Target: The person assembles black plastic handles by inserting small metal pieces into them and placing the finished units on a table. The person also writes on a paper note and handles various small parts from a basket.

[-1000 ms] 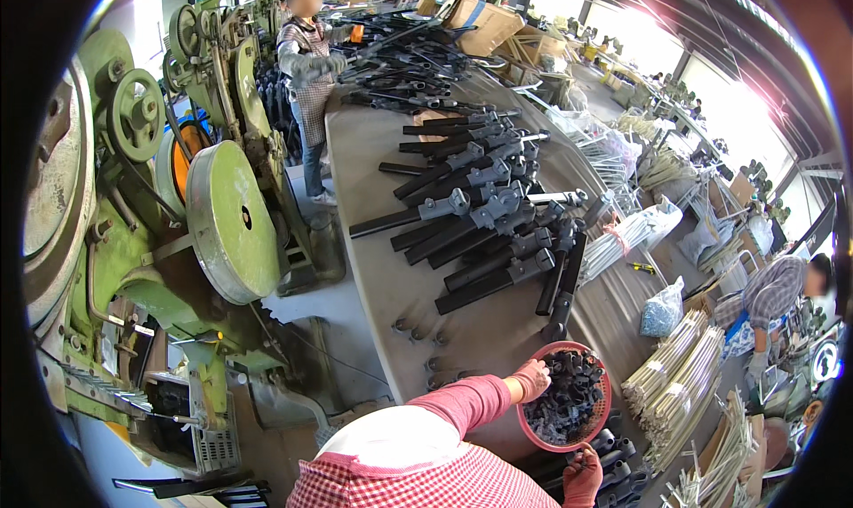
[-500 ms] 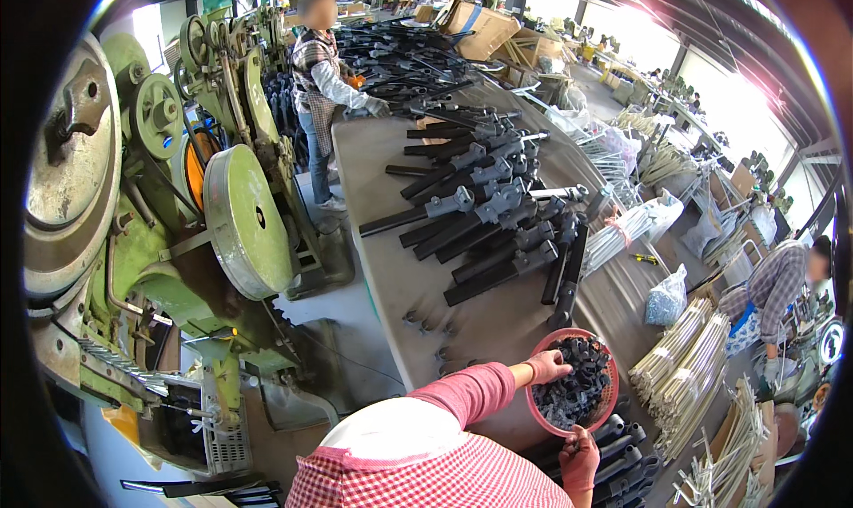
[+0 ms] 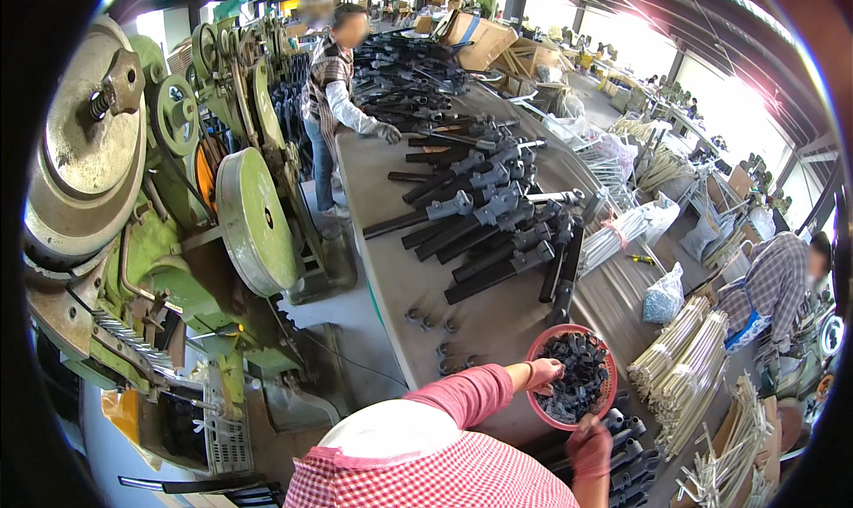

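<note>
A pink basket [image 3: 537, 403] stands at the near end of the table, filled with small black plastic parts [image 3: 577, 370]. My left hand [image 3: 543, 376] reaches over its left side, fingers bent together in a pinch at the parts; what they hold is hidden. Just below the basket's near rim is my right hand [image 3: 590, 448], smeared by motion, so its grip does not show. Beside and beneath that hand lie several black tubes [image 3: 633, 459] with fittings on their ends.
Black tubes with grey joint fittings [image 3: 498, 215] lie heaped along the table [image 3: 391, 277]. A few small fittings [image 3: 431, 321] stand left of the basket. Green presses [image 3: 253, 224] line the left. Another person [image 3: 333, 99] stands at the table's far left; bundled rods [image 3: 684, 357] lie right.
My left hand has shifted slightly down and left at the basket. My right hand has moved up slightly, closer to the rim. The far person leans toward the table, arm extended further right.
</note>
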Demonstrator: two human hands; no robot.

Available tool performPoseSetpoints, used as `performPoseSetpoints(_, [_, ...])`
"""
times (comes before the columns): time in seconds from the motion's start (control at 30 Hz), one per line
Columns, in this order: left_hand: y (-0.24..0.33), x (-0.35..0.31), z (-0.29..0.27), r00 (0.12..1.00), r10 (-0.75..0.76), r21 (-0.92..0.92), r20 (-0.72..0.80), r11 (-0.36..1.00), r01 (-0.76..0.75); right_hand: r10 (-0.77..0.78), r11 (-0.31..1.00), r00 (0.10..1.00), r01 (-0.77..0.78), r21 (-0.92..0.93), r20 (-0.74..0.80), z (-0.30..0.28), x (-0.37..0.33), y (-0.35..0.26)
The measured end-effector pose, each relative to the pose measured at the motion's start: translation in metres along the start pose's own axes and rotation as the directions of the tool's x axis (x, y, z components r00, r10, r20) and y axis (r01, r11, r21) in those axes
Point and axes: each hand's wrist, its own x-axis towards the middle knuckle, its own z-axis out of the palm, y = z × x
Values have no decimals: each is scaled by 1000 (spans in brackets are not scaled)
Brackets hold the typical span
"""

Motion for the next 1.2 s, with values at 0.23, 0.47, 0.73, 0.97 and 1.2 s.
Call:
performPoseSetpoints(0.23, [0, 17, 9, 996, -3, -230, -86, 973, -17, -476, 820, 620, 570, 60, 624, 230, -18, -197])
performPoseSetpoints(0.47, [50, -53, 30, 951, 306, -192, -52, 931, -310, -518, 814, 782, 575, -80, 347, 200, -25, -119])
performPoseSetpoints(0.73, [56, -131, 55, 854, 495, 36, 158, 862, -506, -379, 851, 923, 377, -364, 70, 61, 8, 9])
performPoseSetpoints(0.97, [34, -142, 59, 841, 455, 225, 294, 822, -523, -186, 979, 979, 178, -101, -78, 47, -7, 21])
performPoseSetpoints(1.2, [28, -165, 52, 838, 513, 127, 187, 833, -538, -123, 989, 992, 125, -73, 37, 61, -24, 28])
